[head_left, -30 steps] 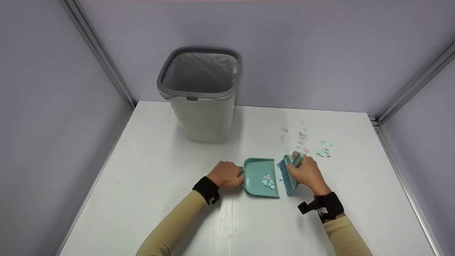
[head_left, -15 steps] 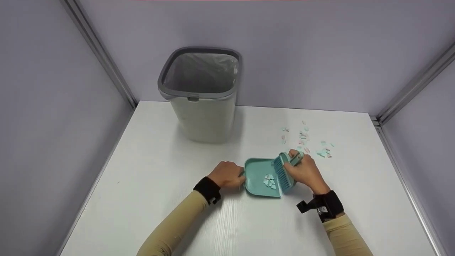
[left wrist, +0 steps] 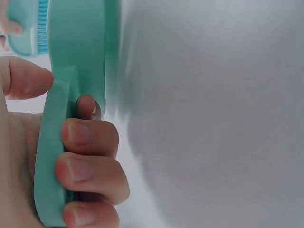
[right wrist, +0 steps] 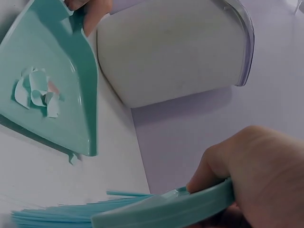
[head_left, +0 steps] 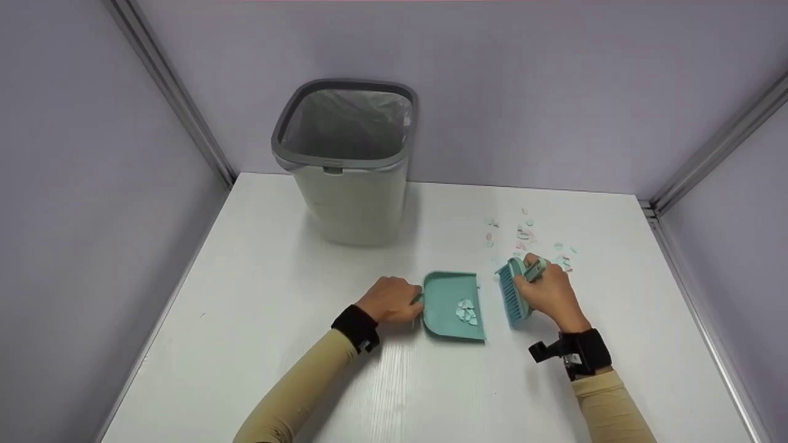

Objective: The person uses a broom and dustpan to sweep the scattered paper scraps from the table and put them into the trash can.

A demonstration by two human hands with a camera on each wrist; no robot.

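Observation:
A teal dustpan [head_left: 452, 304] lies flat on the white table [head_left: 277, 344], with a small heap of paper scraps [head_left: 466, 312] inside it. My left hand [head_left: 391, 300] grips its handle [left wrist: 52, 152], fingers curled round it. My right hand [head_left: 548, 294] holds a teal hand brush [head_left: 512, 294] just right of the pan's open edge, bristles facing the pan. The brush [right wrist: 142, 209] and the dustpan [right wrist: 52, 90] with its scraps [right wrist: 35, 92] also show in the right wrist view.
A grey waste bin [head_left: 345, 160] with a clear liner stands at the back left of the table. Several pastel paper scraps [head_left: 529, 240] lie scattered behind my right hand. Purple walls enclose the table on three sides.
The brush swept left over the pan's edge, then drew back to the right, away from the pan. The left hand and the dustpan have stayed put.

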